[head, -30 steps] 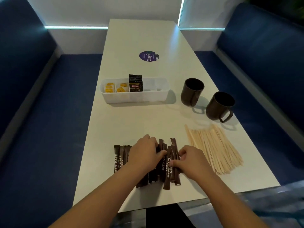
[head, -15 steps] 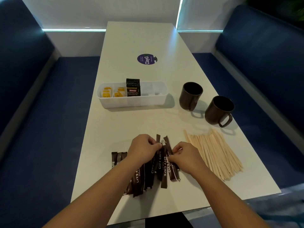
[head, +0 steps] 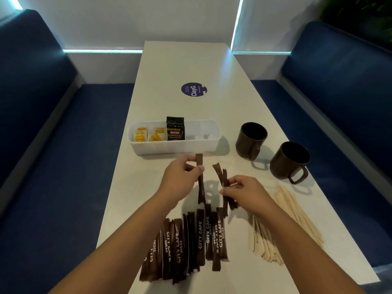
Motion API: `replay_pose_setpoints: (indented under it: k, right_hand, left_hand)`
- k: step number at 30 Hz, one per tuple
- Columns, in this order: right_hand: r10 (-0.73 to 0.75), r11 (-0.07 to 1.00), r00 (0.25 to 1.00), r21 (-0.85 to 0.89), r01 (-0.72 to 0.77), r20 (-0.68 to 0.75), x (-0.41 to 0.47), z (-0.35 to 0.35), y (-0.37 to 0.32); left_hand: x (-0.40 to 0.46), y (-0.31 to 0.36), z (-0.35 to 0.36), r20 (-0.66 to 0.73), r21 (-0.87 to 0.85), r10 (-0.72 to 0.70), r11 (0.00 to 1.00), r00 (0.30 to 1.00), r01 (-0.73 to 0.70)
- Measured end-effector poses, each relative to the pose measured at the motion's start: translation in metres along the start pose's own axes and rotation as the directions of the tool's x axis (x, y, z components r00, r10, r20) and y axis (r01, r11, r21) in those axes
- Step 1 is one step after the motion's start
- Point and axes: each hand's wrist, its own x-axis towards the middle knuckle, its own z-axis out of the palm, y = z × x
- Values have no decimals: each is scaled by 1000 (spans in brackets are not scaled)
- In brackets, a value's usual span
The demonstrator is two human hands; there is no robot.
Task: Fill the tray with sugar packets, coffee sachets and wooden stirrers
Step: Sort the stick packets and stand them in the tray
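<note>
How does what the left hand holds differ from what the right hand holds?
The left hand pinches one sugar stick, held nearly upright. The right hand grips a small bunch of sugar sticks, fanned and tilted left. Both are the same brown sticks, lifted off the table.

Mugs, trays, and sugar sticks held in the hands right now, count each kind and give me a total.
Brown mugs: 2
White tray: 1
Sugar stick in the left hand: 1
Sugar sticks in the right hand: 2 as far as shows
Total: 6
</note>
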Motion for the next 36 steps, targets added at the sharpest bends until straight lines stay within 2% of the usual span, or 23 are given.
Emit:
replay_pose_setpoints:
  k: [4, 8, 13, 16, 20, 25, 30, 36]
  right_hand:
    - [-156, 982, 988, 108, 154, 14, 33, -16, -44]
    - [-258, 939, 965, 223, 261, -43, 80, -20, -92]
    - [-267, 920, 963, 291, 263, -27, 149, -10, -119]
    - [-293, 932, 956, 232, 278, 30, 174, -1, -121]
    - [-347, 938, 933, 53, 343, 100, 190, 6, -118]
    - [-366, 925, 925, -74, 373, 98, 205, 7, -110]
    - [-441, 830, 897, -365, 422, 35, 211, 14, -103]
    - [-409, 857, 913, -348, 379, -13, 212, 17, -98]
  left_hand:
    - [35, 30, -13, -61, 18, 140, 990, 988, -140]
    - [73, 60, -30, -110, 199, 307, 939, 945, -282]
    - [123, 85, -46, -28, 434, 374, 840, 927, -326]
    - [147, 83, -51, 9, 498, 366, 805, 931, -321]
    - [165, 75, -53, 57, 546, 330, 780, 942, -306]
    - [177, 66, -49, 124, 609, 298, 730, 947, -310]
    - [189, 57, -48, 151, 621, 292, 715, 944, -320]
    - [195, 56, -52, 128, 622, 306, 716, 943, -317]
